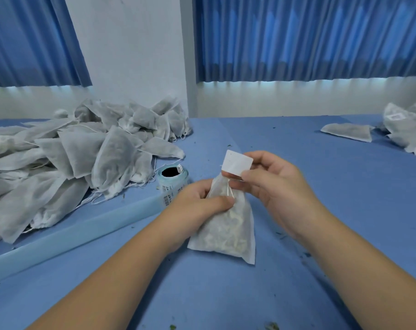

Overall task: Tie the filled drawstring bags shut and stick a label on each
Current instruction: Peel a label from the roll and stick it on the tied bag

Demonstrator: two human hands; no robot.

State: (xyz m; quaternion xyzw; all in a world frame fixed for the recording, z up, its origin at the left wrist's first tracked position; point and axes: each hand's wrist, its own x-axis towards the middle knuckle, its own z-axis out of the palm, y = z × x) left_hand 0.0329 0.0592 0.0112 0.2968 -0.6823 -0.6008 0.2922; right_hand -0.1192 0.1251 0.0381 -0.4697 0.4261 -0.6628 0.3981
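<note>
Table (pixel 297 186) in front of curtains (pixel 297 39), bag pile (pixel 71 158) on its left, label roll (pixel 172 179) just right of the pile, bag (pixel 226 225) at centre between left hand (pixel 202 201) and right hand (pixel 271 184), label (pixel 238 165) above the bag's neck, smaller heap (pixel 407 132) at far right.

Bag heap (pixel 78 158) blocks left; label roll (pixel 172 178) beside it.

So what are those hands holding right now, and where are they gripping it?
The left hand grips the filled bag near its neck; the right hand pinches the white label by its lower edge.
</note>
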